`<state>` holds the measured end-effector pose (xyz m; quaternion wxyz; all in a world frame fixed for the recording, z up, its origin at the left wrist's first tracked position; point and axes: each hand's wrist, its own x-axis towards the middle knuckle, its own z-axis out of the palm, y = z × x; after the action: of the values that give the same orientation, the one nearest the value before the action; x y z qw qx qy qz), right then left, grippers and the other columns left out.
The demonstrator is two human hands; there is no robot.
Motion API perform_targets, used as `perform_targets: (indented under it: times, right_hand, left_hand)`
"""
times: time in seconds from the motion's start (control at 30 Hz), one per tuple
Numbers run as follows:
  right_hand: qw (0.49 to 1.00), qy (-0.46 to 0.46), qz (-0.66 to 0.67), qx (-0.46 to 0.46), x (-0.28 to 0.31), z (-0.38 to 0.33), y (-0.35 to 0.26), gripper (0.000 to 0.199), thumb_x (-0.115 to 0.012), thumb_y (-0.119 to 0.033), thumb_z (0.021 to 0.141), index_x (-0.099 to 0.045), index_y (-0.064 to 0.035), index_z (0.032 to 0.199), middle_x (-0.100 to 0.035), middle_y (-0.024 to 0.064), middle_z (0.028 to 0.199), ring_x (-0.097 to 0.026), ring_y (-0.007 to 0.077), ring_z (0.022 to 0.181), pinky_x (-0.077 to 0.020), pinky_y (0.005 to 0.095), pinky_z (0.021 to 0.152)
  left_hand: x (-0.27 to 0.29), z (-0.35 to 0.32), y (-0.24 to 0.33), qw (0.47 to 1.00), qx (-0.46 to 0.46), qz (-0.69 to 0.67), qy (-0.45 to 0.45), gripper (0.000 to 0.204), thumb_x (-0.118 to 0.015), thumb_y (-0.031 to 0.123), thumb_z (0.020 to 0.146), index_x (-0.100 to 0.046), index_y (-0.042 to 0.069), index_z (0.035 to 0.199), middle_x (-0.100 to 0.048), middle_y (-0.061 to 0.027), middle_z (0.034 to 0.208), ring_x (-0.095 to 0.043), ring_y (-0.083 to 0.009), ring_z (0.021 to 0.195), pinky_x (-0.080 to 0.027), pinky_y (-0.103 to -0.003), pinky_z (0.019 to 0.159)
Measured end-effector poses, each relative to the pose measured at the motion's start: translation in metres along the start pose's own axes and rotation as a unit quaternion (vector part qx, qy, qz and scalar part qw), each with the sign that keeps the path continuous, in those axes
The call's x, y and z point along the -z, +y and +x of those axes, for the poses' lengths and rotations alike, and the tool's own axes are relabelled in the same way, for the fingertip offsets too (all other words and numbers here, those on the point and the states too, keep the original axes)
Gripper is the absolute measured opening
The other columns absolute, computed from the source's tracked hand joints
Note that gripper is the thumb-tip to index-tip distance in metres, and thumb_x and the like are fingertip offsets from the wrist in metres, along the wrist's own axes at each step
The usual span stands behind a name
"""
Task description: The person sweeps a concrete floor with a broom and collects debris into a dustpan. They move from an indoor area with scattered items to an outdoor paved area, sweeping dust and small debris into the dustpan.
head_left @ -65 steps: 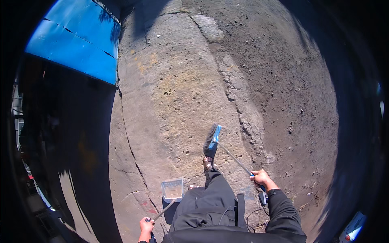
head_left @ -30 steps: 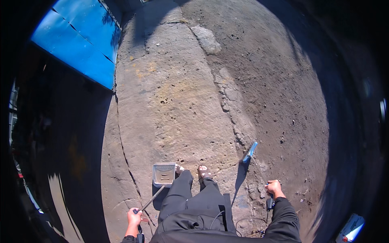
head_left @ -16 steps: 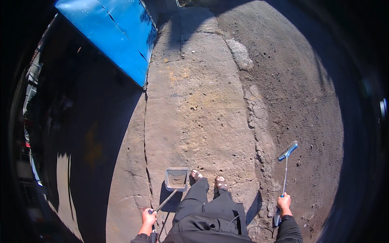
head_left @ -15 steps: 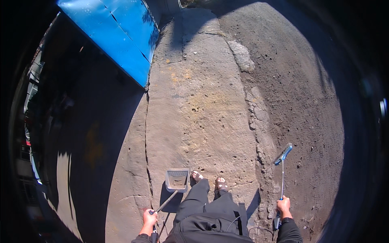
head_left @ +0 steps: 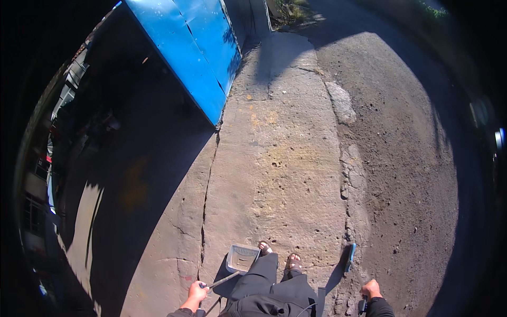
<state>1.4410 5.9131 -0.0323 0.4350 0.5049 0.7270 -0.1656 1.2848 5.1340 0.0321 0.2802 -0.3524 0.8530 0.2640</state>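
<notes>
Left hand (head_left: 196, 292) low at the lower edge, left of the legs, fist closed round the end of a thin handle, forearm coming up from the bottom rim. Handle running up and to the right from that fist to the dustpan (head_left: 242, 258), so long axis slanted from lower left to upper right. Dustpan grey, tray-shaped, hanging just left of the left foot (head_left: 265, 248), mouth turned up and away from the body, its shadow dark on the concrete below and to the left. Right hand (head_left: 371, 289) at the lower right, near the bottom rim, wrapped round the broom (head_left: 350, 257) shaft, dark sleeve (head_left: 381, 307) behind it. Shaft short in this view, leaning from the hand up and slightly left; blue head at the far end, narrow side on, standing almost upright over the rough seam between slab and asphalt, well to the right of the right foot (head_left: 293, 261). Contact of bristles with the ground not clear. Both feet in sandals, side by side, toes pointing up the picture along the concrete slab (head_left: 280, 158). Long crack (head_left: 207, 195) to the left of the dustpan. Blue panel (head_left: 190, 47) far ahead at upper left, deep shade beside it. Asphalt (head_left: 406, 158) on the right.
</notes>
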Motion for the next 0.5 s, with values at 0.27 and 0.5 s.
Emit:
perform_targets:
  times: [0.27,0.5]
  right_hand:
    - [0.946,0.163,0.281,0.005,-0.008,0.008,-0.097,0.015,-0.072,-0.005,0.085,-0.067,0.0094,0.087,-0.075,0.0273,0.092,-0.077,0.0405,0.092,-0.0599,0.0489,0.081]
    - [0.914,0.125,0.363,0.133,-0.003,-0.053,-0.22,0.015,-0.066,-0.007,0.09,-0.06,0.0054,0.086,-0.067,0.0189,0.074,-0.071,0.0338,0.062,-0.0567,0.0479,0.056]
  left_hand:
    - [0.013,0.035,-0.005,0.998,0.039,-0.042,0.012,0.023,-0.083,0.014,0.087,-0.069,0.001,0.101,-0.073,-0.0087,0.075,-0.072,-0.0188,0.059,-0.057,-0.036,0.058]
    - [0.013,0.053,-0.008,0.987,0.115,-0.111,0.029,0.022,-0.078,0.011,0.091,-0.066,0.0,0.106,-0.072,-0.0085,0.076,-0.071,-0.0191,0.058,-0.058,-0.036,0.055]
